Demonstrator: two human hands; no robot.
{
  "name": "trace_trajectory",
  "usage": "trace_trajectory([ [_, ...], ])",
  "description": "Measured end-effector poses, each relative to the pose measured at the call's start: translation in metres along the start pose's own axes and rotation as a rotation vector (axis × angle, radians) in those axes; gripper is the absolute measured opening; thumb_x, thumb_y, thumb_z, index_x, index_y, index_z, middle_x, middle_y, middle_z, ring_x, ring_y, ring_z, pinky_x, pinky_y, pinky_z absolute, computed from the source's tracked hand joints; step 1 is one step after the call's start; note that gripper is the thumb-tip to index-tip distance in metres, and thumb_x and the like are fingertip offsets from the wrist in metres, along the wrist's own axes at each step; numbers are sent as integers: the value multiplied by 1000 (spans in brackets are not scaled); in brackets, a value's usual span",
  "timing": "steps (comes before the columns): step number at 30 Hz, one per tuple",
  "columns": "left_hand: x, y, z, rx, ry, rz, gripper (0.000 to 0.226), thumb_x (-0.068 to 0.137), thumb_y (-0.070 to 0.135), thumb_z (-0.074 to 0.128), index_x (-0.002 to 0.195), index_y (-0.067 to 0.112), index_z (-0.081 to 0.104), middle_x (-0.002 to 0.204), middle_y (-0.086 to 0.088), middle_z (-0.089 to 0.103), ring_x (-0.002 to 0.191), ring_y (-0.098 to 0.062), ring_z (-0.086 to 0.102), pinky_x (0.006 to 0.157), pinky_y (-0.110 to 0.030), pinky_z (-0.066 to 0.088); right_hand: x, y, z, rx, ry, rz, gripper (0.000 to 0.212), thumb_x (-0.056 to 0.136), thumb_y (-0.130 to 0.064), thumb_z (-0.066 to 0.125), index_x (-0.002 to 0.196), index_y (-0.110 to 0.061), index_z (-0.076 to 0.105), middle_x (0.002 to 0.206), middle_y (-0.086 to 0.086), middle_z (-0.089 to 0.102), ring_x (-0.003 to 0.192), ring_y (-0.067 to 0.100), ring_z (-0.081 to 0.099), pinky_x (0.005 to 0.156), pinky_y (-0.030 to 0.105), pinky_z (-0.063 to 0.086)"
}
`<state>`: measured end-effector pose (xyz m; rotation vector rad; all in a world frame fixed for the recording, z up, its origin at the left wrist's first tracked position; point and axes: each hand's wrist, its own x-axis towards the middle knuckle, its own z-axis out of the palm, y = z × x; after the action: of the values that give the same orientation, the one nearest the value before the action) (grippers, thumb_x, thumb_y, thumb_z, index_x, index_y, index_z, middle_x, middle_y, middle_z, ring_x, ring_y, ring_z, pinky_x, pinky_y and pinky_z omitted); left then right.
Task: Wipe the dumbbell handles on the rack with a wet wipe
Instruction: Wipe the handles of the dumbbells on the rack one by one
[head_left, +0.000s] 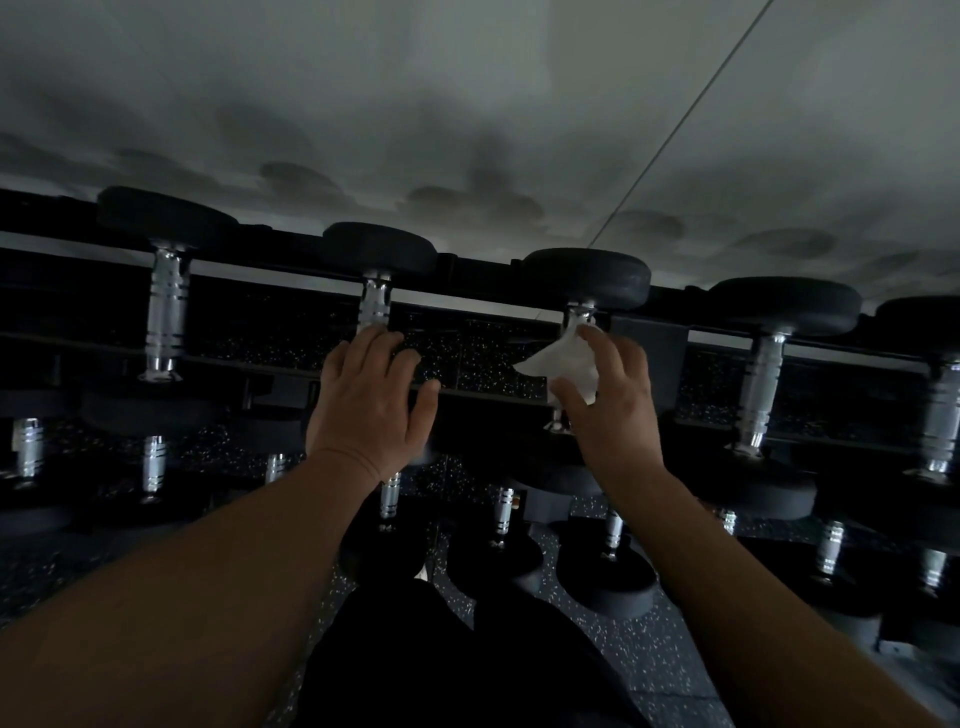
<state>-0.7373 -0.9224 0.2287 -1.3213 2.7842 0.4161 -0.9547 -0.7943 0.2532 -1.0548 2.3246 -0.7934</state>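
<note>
Dim room: pale grey wall behind, dark speckled rubber floor below. A black metal rack carries rows of dumbbells with black round heads and ribbed chrome handles, upper tier and lower tiers both loaded. Left hand rests on one upper chrome handle, fingers relaxed, gripping nothing. Right hand pinches a crumpled white wet wipe against the neighbouring chrome handle.

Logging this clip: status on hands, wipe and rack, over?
Right hand pinches wet wipe against third top-row handle. Left hand rests on second handle, fingers relaxed. Nothing in the way.
</note>
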Motion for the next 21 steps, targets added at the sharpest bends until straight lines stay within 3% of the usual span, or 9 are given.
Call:
trace_trajectory([
  [3,0,0,0,-4,11,0,52,97,46,30,113,9,63,132,-13,56,136,-29,39,110,-54,33,-4,7,-1,-2,-36,-15,45,92,-20,61,134,-28,46,129,-3,43,106,11,48,75,14,40],
  [6,0,0,1,-2,11,-2,51,97,46,31,113,10,63,133,-12,56,136,-29,39,109,-54,34,-8,14,-4,-39,-58,-10,30,91,-17,63,121,-20,57,116,2,50,96,15,54,71,15,45],
  [9,0,0,1,6,20,-2,52,97,46,31,113,9,64,132,-13,57,135,-30,40,109,-54,34,-7,15,-5,-31,-80,8,27,89,-17,66,116,-20,60,110,0,51,92,14,54,68,9,39],
  [16,0,0,1,8,29,-3,53,96,46,31,113,9,64,133,-14,56,135,-31,40,109,-54,34,15,5,-2,11,20,-25,23,88,-18,67,111,-15,64,110,3,52,90,10,52,68,-2,35],
  [21,0,1,1,12,30,11,52,96,47,30,112,10,63,132,-13,56,135,-30,39,109,-53,34,11,1,-7,36,117,-115,20,87,-14,69,106,-9,67,107,4,58,89,1,49,76,-1,36],
])
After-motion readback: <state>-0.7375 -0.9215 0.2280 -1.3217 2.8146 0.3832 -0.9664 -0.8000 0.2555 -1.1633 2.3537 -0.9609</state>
